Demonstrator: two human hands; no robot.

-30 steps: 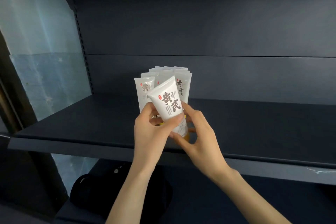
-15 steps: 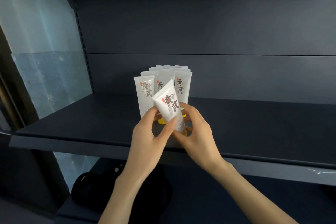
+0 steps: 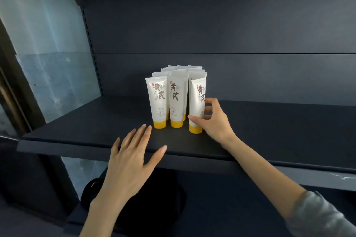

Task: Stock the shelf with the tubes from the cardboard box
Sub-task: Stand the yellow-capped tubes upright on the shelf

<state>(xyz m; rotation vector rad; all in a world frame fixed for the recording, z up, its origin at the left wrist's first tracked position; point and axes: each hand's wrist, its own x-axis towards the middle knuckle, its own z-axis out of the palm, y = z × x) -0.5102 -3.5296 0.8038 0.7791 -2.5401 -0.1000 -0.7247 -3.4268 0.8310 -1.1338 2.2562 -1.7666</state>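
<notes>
Tubes [image 3: 176, 100], white with dark lettering, stand upright on their yellow caps [image 3: 176, 123] in a tight cluster on the dark shelf [image 3: 92, 131], roughly midway along it and nearer its front edge than its back panel [image 3: 250, 75]. Three stand in the front row, with more packed close behind them. The front right tube [image 3: 197, 102] stands slightly forward of its two neighbours, cap down on the shelf. The right hand [image 3: 215, 123] grips this tube low on its body, the thumb laid across its front above the cap and the fingers curled round its right side and back. A grey sleeve [image 3: 319, 215] covers that forearm near the lower right corner. The left hand [image 3: 133, 159] holds nothing: it lies flat with fingers straight and spread over the shelf's front edge, left of and below the cluster, its fingertips just short of the front left tube's cap; whether the palm touches the shelf cannot be told. Beneath the shelf sits a dark rounded object [image 3: 169, 206], too dim to identify.
</notes>
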